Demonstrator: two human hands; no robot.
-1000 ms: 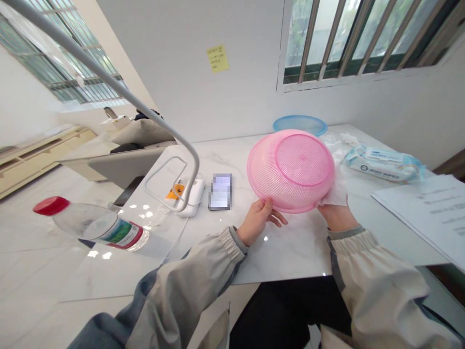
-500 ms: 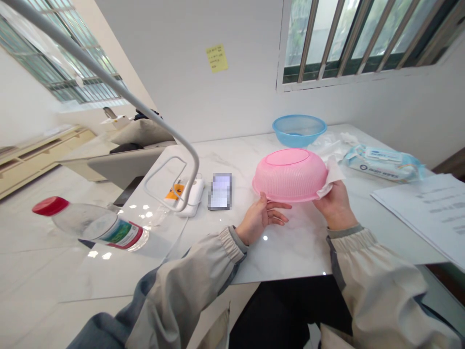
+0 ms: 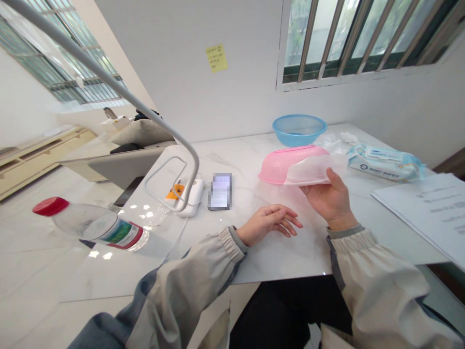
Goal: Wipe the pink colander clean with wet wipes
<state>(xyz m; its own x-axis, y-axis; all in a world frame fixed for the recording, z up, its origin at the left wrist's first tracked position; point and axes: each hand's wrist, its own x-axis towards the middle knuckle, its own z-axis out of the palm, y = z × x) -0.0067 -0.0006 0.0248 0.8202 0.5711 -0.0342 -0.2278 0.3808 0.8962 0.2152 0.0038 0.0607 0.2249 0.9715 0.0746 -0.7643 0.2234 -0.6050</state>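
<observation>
A pink plastic basin [image 3: 276,167], bottom side up and tilted, is held above the table by my right hand [image 3: 332,201]. That hand grips its right rim, thumb on the outer side, with a white wipe [image 3: 312,169] spread over the basin's wall under the thumb. My left hand [image 3: 272,223] is off the basin, just below and left of it, with fingers apart and nothing in them. Behind the pink basin a blue basin [image 3: 300,128] stands upright on the table [image 3: 247,150].
A pack of baby wipes [image 3: 385,162] and printed papers [image 3: 428,208] lie at right. Left of my hands are a phone [image 3: 220,191], a white device with a cable [image 3: 192,196] and a clear bottle with a red cap [image 3: 98,225]. A grey curved arm [image 3: 145,104] crosses overhead.
My left hand has let go of the basin's rim and dropped slightly to the right. The basin has tilted in my right hand, and the wipe now spreads across its near side.
</observation>
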